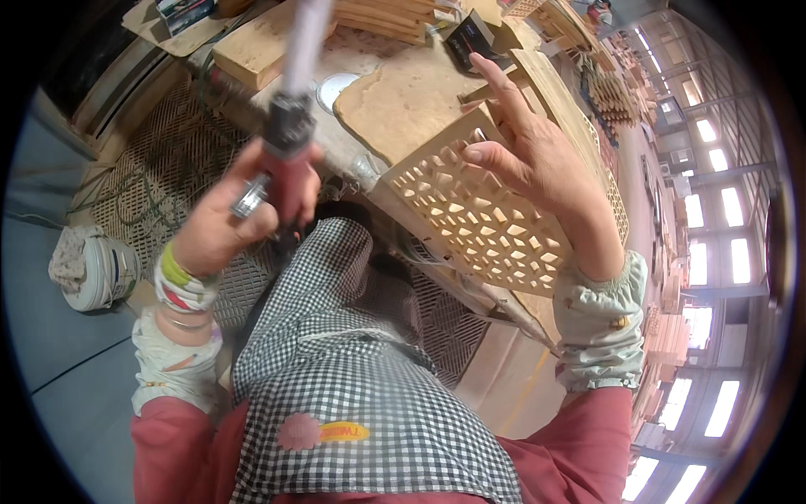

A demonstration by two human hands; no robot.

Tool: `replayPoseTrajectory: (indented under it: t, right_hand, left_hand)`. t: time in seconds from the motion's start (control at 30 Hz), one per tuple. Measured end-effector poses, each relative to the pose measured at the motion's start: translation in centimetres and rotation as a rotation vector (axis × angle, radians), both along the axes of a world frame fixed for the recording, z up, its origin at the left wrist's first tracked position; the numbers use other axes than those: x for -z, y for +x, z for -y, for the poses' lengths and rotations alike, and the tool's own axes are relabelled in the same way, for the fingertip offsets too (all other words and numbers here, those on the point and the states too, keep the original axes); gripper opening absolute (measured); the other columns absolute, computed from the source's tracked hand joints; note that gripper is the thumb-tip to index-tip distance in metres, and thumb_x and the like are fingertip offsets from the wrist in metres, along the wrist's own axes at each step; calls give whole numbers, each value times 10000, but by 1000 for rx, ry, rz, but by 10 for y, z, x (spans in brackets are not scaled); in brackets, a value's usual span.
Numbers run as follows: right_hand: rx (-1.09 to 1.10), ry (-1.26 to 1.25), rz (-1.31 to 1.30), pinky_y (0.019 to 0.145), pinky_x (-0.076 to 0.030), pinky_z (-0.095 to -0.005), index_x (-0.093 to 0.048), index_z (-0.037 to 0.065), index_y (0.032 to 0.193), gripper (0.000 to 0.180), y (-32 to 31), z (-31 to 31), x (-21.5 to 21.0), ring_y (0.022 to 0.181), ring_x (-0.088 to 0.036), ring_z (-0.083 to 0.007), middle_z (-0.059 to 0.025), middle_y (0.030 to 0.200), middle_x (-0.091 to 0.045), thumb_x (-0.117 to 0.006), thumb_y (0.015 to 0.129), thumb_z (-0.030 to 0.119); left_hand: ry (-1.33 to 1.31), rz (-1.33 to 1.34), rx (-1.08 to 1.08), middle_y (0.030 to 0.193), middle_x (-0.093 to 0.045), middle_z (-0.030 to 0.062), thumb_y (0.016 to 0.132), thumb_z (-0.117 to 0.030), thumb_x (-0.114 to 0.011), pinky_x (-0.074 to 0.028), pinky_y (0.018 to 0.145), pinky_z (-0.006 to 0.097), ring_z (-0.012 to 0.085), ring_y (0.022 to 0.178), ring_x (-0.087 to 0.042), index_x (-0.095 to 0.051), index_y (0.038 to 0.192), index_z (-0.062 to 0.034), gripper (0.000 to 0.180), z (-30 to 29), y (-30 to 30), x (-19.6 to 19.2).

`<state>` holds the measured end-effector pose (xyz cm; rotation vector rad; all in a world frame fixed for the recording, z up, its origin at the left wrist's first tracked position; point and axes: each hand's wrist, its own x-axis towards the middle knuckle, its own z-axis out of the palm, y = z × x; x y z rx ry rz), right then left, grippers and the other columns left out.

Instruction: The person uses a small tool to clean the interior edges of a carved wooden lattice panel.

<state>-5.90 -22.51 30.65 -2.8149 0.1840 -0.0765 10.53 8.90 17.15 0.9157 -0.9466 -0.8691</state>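
My left hand [239,210] is closed round the red body of a handheld power tool [290,126]. A black collar and a long, pale, narrow arm, blurred by motion, point away from me; a metal fitting shows by my thumb. My right hand [537,155] hovers over or rests on the upper edge of a wooden box [483,223] with a cut-out lattice side. Its index finger is stretched out and its thumb is apart; the other fingers are mostly hidden. Whether the right hand touches the box, I cannot tell.
The box sits on a workbench with a brown board [395,101], a white disc [336,88], a thick wooden block [252,55] and a black carton [470,42]. A white bucket [101,269] stands on the floor at left. Wood stacks [613,92] lie beyond the bench.
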Motion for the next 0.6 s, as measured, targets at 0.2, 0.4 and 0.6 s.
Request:
replayPoseTrajectory:
  t: [0.2, 0.4, 0.6]
  right_hand:
    - [347, -246, -85, 896, -553, -469, -378, 181, 1606, 805, -90, -44, -4, 962, -733, -381, -204, 1136, -745, -717, 943, 486]
    - [581, -183, 147, 742, -526, -411, -660, 127, 1177, 317, -125, -52, 18, 817, -717, -332, -103, 842, -737, -744, 945, 327]
    - [622, -328, 259, 608, -456, -438, -528, 80, 833, 360, -125, -46, 22, 608, -602, -310, -92, 674, -585, -794, 905, 312]
  left_hand:
    - [-367, -58, -118, 1159, -489, 57, 637, -601, -969, -507, 730, 287, 133, 940, -532, -381, 1535, -79, 1193, -13, 89, -75]
    - [-733, -103, 88, 1085, -575, 116, 918, -748, -599, -485, 451, 364, 215, 666, -571, -407, 1436, -144, 819, 6, 140, -123]
    - [-74, -65, -298, 941, -480, 2, 963, -741, -526, -418, 389, 183, 31, 565, -475, -299, 1578, -16, 977, 13, 17, -86]
